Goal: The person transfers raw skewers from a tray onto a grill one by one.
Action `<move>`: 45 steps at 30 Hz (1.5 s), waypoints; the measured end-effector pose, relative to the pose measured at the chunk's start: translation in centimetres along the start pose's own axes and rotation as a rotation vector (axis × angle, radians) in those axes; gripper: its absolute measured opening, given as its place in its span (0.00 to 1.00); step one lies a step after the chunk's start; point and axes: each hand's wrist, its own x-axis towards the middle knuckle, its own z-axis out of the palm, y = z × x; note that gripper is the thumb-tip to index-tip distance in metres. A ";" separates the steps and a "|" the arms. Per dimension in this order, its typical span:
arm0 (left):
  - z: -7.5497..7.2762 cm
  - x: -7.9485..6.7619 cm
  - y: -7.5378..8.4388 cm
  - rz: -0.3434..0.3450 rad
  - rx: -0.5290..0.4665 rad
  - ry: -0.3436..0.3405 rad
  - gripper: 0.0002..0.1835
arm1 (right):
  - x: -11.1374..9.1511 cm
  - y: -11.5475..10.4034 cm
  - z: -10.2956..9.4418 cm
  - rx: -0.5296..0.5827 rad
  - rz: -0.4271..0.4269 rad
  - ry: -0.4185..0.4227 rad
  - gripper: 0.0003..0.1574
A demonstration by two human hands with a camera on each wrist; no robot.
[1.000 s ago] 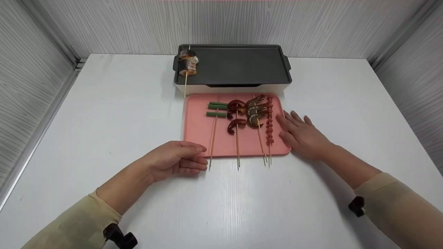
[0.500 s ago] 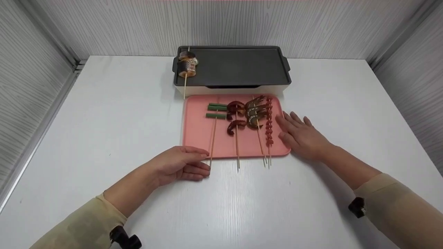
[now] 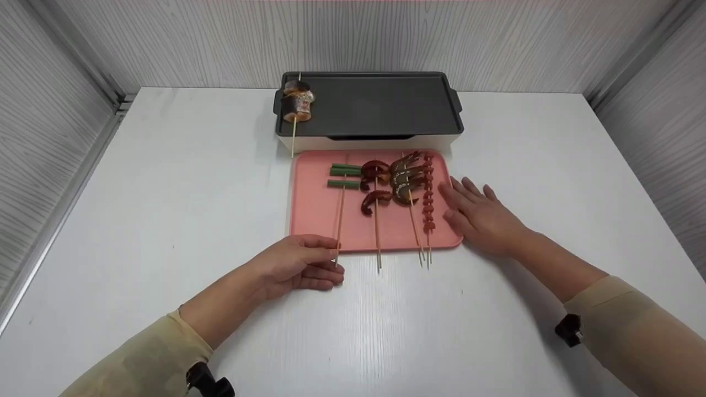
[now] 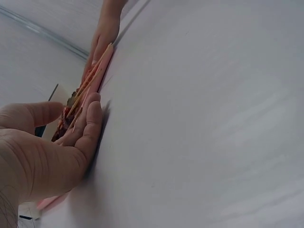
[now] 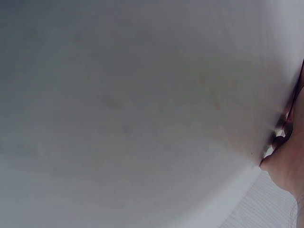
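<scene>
On a pink tray (image 3: 314, 212) lie several food skewers. The leftmost carries green bean-like sticks (image 3: 344, 184), and its bamboo end reaches over the tray's front edge. My left hand (image 3: 300, 266) is at that end, thumb and fingers spread around it without closing; the left wrist view shows the gap between thumb (image 4: 46, 113) and fingers. To the right lie a skewer of dark red tentacles (image 3: 376, 203), one of shrimp (image 3: 407, 179) and one of small red pieces (image 3: 428, 201). My right hand (image 3: 488, 223) rests with extended fingers against the tray's right edge.
Behind the tray stands a white griddle with a black plate (image 3: 380, 105). A skewer of thick fish chunks (image 3: 297, 105) lies on its left end, the stick poking forward over the edge. Wood-grain panels (image 3: 364, 38) enclose the white table (image 3: 386, 331) at the back and sides.
My left hand has moved right and slightly nearer the front, bringing its fingers around the end of the green-stick skewer. The right hand has stayed put, and the skewers lie as before.
</scene>
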 end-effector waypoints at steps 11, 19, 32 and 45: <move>0.1 -0.1 -0.2 0.013 0.018 0.017 0.24 | 0.1 -0.1 0.0 0.006 0.001 -0.001 0.42; 0.2 -0.1 -0.1 0.015 0.018 0.010 0.25 | 0.1 0.0 0.1 0.003 0.000 0.001 0.42; 0.3 -0.2 0.0 0.040 0.010 -0.013 0.26 | 0.1 0.0 0.0 -0.007 0.019 -0.014 0.43; 0.3 -0.9 0.3 0.051 0.017 -0.007 0.25 | 0.1 0.1 0.1 -0.002 0.015 -0.011 0.43</move>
